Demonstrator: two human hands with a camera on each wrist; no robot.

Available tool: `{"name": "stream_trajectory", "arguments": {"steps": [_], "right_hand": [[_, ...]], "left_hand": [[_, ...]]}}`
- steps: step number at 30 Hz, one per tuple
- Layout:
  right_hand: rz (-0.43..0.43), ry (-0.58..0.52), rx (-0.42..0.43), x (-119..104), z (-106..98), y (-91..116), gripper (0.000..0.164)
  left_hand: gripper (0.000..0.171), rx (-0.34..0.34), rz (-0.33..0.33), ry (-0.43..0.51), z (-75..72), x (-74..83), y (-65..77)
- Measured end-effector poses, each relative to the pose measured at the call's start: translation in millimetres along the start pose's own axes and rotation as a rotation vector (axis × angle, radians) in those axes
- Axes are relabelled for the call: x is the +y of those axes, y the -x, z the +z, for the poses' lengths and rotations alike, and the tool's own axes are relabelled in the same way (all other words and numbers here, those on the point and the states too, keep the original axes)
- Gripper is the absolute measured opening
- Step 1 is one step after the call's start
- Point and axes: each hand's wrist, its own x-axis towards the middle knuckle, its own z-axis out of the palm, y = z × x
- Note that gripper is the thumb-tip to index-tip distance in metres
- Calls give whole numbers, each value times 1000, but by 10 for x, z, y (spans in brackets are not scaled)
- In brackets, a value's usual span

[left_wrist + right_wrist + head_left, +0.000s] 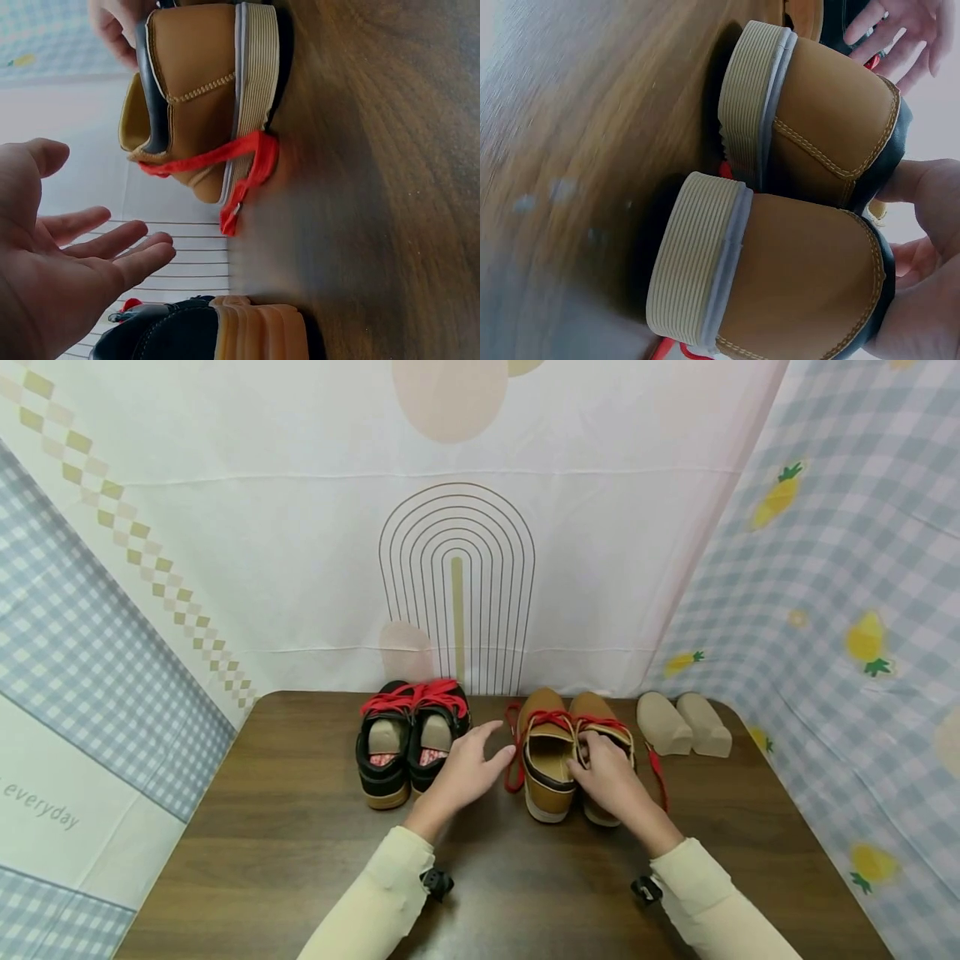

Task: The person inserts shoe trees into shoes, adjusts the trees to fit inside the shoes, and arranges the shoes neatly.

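Observation:
A pair of tan shoes with dark collars and red laces, the left tan shoe [551, 777] and the right tan shoe [603, 706], stands with toes to the wall. My right hand [611, 777] grips them at their neighbouring inner collars, thumb by the left shoe and fingers dipping into the right one; those fingertips are hidden. Between this pair and the black shoes [386, 743] hovers my left hand [467, 770], fingers spread, holding nothing. In the left wrist view its palm faces the tan shoe [199, 67]. Beige moulded inserts [385, 737] fill the black shoes' toes.
Two more beige inserts [663, 722] lie at the table's back right corner. A loose red lace [513, 768] trails left of the tan pair, and another lace end [657, 777] hangs on the right. Patterned cloth [322, 568] rises behind the brown table [300, 860].

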Motion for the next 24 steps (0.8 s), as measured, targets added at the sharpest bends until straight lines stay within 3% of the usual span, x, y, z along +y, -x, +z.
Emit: {"name": "stream_trajectory", "arguments": {"steps": [7,24], "right_hand": [[-8,-7,-12,-135,89,-27,49],[-45,20,-38,-310,187,-35,51]], "left_hand": [[51,26,-10,65,-20,-10,18],[55,38,-105,24,9,1,19]]}}
